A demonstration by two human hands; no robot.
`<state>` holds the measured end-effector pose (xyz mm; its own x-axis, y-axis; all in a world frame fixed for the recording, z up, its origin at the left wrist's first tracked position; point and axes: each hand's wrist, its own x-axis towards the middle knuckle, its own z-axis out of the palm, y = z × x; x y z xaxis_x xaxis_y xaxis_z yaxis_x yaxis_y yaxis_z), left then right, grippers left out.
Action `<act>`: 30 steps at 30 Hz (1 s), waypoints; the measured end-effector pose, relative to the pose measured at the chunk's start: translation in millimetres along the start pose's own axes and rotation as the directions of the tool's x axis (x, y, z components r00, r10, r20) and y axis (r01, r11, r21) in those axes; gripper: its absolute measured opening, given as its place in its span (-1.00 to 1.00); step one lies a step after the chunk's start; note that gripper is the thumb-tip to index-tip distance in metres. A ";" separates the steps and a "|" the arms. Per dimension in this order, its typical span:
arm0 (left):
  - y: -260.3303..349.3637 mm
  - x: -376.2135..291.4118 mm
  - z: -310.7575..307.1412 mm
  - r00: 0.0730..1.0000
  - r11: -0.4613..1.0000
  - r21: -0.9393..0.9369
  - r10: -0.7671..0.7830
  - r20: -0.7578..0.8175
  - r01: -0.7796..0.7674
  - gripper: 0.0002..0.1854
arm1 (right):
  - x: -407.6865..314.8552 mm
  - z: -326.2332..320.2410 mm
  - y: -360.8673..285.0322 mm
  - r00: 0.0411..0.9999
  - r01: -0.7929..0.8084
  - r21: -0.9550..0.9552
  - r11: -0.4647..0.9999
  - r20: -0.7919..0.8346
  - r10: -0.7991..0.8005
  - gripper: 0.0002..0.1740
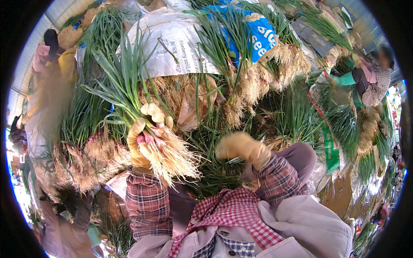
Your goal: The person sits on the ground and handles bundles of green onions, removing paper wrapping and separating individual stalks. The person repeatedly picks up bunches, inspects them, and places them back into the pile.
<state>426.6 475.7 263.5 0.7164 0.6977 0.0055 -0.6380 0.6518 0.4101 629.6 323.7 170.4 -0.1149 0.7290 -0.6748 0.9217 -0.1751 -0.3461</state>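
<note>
My left hand (138, 140), in a yellowish glove, grips a bunch of green onions (129, 93). Its pale roots (167, 154) hang to the right and its reddish bulbs show beside the palm; the long leaves point up and to the left. To the right, my right hand (242, 146), also gloved, is blurred over loose green leaves by my knee. Whether its fingers hold anything is not clear. Beyond both hands, rooted onion bunches (248, 80) lean against a white printed sack (171, 42) and a blue sack (261, 35).
More onion bunches (100, 148) are piled at the left, and others (338, 119) at the right beside a green strip of sacking (331, 151). A person in a checked top (377, 84) sits at the upper right. Another person (48, 61) is at the upper left.
</note>
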 end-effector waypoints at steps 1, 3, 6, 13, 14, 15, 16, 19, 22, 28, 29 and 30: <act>-1.0 0.3 -1.6 0.993 1.000 -0.010 -0.010 0.115 0.011 -0.72 | 0.7 -17.1 11.2 0.950 -0.136 -0.091 0.987 -0.293 0.104 -0.52; -4.8 0.9 -3.7 0.991 0.998 -0.024 -0.058 0.121 0.062 -0.76 | 15.7 -53.9 27.7 0.359 -0.101 0.290 0.952 -0.881 0.307 -0.71; -11.7 4.5 -2.9 0.977 0.994 0.028 -0.112 0.182 0.109 -0.77 | 38.5 -101.1 44.9 0.358 -0.352 0.413 0.840 -0.770 0.528 -0.59; -20.5 8.3 -3.1 0.995 0.997 0.003 -0.077 -0.065 0.077 -0.73 | 21.8 -57.3 -9.1 0.740 -0.407 -0.064 0.911 -0.607 0.288 -0.60; -18.6 8.2 -4.6 0.997 0.998 0.005 -0.058 -0.046 0.058 -0.68 | 15.8 -54.8 -12.2 0.866 -0.164 -0.106 0.981 -0.491 0.092 -0.67; -16.9 8.8 -6.5 0.998 0.998 -0.023 -0.058 -0.015 0.057 -0.65 | 12.4 -54.7 -15.6 0.932 0.136 -0.110 0.985 -0.324 -0.165 -0.73; -14.9 8.8 -8.4 0.998 0.997 -0.042 -0.063 0.009 0.063 -0.66 | 8.8 -58.3 -11.2 0.984 0.006 -0.047 0.999 -0.180 -0.015 -0.79; -9.2 8.7 -11.7 0.998 0.999 -0.031 -0.038 0.039 0.040 -0.67 | 10.4 -89.2 26.0 0.643 -0.293 0.029 0.956 -0.734 0.219 -0.59; -6.7 8.2 -9.3 0.996 0.996 -0.045 -0.071 0.058 0.073 -0.68 | 28.7 -110.2 66.3 0.433 -0.426 0.210 0.880 -0.807 0.402 -0.69; -5.1 1.1 2.9 0.999 0.998 -0.047 -0.033 -0.039 0.031 -0.69 | 32.7 -114.9 75.5 0.549 -0.464 0.078 0.882 -0.757 0.355 -0.34; -3.9 -0.5 3.9 0.995 0.996 -0.075 -0.057 -0.076 0.052 -0.67 | 25.6 -114.5 71.4 0.406 -0.420 0.126 0.899 -0.860 0.310 -0.28; -2.4 -1.8 4.6 0.991 0.994 -0.087 -0.078 -0.110 0.068 -0.66 | 16.6 -125.1 73.6 0.334 -0.240 0.222 0.945 -0.895 0.295 -0.21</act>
<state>428.2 471.5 266.7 0.7282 0.6735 -0.1270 -0.6099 0.7213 0.3282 741.8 405.6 215.3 0.5656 0.7839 0.2562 0.8162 -0.4878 -0.3096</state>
